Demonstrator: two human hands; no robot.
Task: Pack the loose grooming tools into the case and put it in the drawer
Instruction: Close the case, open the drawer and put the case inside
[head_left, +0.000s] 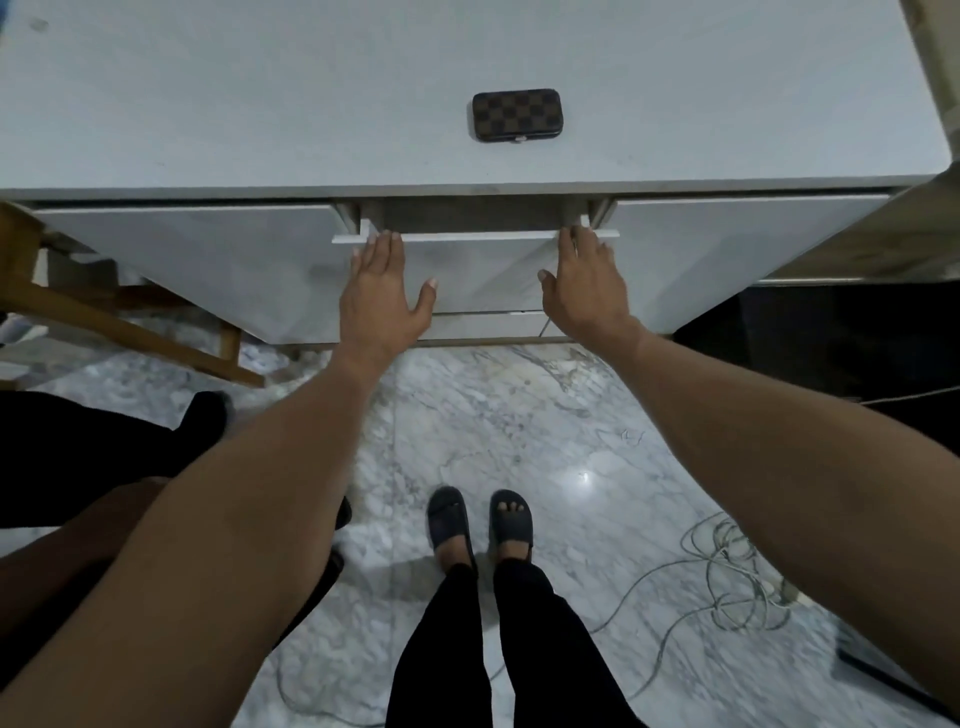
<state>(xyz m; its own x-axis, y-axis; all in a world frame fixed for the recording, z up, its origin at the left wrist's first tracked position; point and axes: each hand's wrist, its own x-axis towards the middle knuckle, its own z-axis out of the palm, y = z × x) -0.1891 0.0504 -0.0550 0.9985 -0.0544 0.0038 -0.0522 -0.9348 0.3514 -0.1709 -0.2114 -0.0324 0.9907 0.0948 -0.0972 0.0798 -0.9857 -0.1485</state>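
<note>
While case (516, 114) sits shut, straight fingers (383, 244) touch drawer (478, 260).

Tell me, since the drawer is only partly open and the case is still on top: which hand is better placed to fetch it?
Probably the right hand: the checkered case lies slightly nearer it than the left hand. Both press flat on the drawer front.

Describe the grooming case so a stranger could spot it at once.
Start at the broad white countertop above the slightly open drawer. The small brown checkered rectangular case lies closed on it, right of centre. It is the only dark, patterned thing on that pale surface.
</note>
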